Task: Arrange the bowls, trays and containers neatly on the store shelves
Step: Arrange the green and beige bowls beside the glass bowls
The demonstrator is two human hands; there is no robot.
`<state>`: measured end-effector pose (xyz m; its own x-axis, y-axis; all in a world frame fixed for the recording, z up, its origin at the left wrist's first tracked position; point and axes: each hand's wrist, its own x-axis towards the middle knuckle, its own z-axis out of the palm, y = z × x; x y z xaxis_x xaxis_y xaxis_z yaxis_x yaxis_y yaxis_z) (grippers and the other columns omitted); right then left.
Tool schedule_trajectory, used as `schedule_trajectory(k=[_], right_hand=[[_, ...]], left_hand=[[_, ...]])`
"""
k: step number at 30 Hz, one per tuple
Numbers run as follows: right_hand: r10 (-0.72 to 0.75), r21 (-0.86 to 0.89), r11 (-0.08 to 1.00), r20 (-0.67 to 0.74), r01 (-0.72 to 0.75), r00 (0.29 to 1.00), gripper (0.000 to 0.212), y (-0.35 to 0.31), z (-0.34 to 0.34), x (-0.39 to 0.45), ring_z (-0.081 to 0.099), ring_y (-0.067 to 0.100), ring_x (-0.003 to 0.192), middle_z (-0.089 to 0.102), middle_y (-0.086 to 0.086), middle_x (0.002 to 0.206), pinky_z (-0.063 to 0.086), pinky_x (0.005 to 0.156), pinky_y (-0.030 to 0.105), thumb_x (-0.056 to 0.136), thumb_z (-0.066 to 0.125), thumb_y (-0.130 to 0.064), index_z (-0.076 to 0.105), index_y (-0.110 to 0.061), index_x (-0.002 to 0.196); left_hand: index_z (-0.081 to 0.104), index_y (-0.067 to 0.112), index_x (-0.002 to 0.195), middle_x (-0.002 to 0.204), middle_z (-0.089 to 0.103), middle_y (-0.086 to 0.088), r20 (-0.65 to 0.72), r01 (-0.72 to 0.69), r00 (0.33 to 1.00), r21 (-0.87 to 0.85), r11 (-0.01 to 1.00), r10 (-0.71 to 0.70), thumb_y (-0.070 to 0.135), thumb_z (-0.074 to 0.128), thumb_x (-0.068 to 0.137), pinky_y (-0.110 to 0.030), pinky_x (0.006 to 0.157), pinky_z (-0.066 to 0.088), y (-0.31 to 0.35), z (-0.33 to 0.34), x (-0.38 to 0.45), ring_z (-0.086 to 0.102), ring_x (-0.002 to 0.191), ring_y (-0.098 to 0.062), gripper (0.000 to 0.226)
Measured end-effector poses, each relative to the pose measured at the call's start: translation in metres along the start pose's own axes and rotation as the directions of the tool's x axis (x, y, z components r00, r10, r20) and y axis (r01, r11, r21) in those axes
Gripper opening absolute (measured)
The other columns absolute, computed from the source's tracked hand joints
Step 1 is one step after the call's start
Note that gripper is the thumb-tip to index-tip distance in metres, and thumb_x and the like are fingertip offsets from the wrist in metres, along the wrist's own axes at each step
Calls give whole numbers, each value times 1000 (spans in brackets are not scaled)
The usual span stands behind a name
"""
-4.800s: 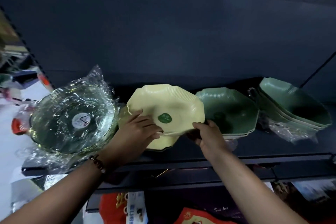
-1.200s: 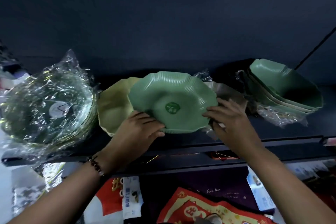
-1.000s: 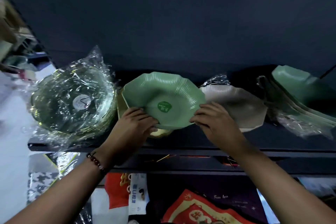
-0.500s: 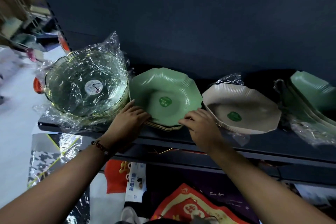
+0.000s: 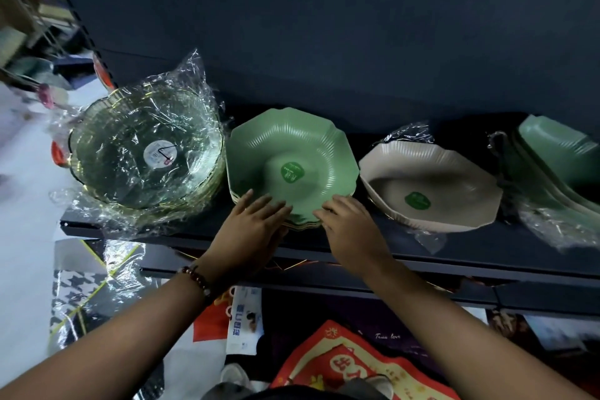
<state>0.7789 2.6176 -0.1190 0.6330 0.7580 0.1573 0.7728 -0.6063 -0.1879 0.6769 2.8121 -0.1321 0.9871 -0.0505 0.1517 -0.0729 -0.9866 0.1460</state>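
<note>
On the shelf (image 5: 487, 247), both hands touch the green bowl (image 5: 292, 159) topping a stack.

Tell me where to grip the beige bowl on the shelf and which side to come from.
Grip the beige bowl by its near rim, coming from the shelf's open front edge. It tilts toward the viewer, so that rim is exposed and lowest. The green bowl stack crowds its left and the wrapped green trays its right. Both hands would probably steady its wide flared shape best.
</note>
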Motion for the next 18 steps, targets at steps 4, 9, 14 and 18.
schedule_trajectory(k=[4, 9, 14, 18], right_hand=[[70, 70, 995, 53, -74, 996, 46, 2, -15, -14, 32, 21, 140, 47, 2, 145, 9, 118, 31, 94, 46, -19, 47, -18, 140], [209, 50, 977, -80, -206, 975, 49, 26, -44, -52, 35, 26, 139, 51, 6, 142, 19, 117, 38, 89, 49, -22, 51, -14, 137], [345, -5, 936, -171, -351, 923, 47, 67, -72, -91, 34, 31, 139, 50, 12, 141, 19, 118, 44, 87, 51, -15, 53, -11, 135], [512, 57, 858, -183, -511, 840, 48, 95, -88, -116, 25, 28, 143, 43, 9, 148, 6, 118, 33, 92, 57, -11, 48, -12, 139]], left_hand=[[48, 12, 140, 145, 47, -9, -21, -49, 999, -21, 999, 49, 42, 32, 93, -51, 113, 25, 26, -1, 7, 38, 137, -31, 58], [39, 10, 145, 153, 35, -10, -64, -120, 991, -104, 987, 114, 41, 33, 93, -49, 116, 21, 78, -4, 38, 28, 142, -31, 61], [40, 9, 144, 153, 34, -11, -55, -242, 970, -71, 968, 238, 39, 29, 92, -47, 117, 20, 122, -2, 87, 27, 143, -31, 61], [40, 10, 144, 152, 36, -10, -24, -328, 945, -49, 944, 327, 37, 32, 94, -48, 116, 22, 152, 7, 117, 30, 142, -31, 57]])
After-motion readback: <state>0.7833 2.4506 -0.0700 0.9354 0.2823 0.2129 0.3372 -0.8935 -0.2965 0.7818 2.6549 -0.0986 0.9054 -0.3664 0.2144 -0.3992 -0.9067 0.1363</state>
